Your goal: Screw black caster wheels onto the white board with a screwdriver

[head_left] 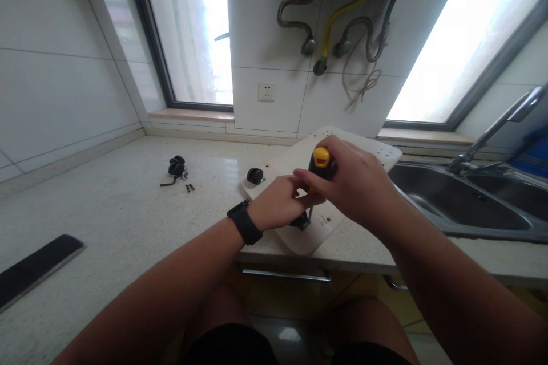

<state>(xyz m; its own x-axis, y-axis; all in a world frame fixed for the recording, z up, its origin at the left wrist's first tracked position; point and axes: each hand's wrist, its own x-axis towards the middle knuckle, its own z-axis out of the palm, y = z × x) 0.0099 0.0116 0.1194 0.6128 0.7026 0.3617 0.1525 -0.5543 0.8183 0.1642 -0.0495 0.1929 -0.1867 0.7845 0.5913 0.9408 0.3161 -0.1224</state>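
My right hand (357,182) is wrapped round the yellow-and-black handle of a screwdriver (321,158). The screwdriver stands nearly upright, its metal shaft reaching down to a black caster (301,220) at the near corner of a white board (291,157). My left hand (278,202), with a black watch at the wrist, has its fingers closed around the lower part of the screwdriver, just above that caster. Part of the caster and any screw under the tip are hidden. Another black caster (255,175) sits on the board's left corner. Small holes dot the board.
Loose black casters (176,166) and several screws (189,187) lie on the speckled counter (128,199) to the left. A dark flat object (38,268) rests at the far left. At the right is a steel sink (462,199) with a faucet (496,125); the board reaches its edge.
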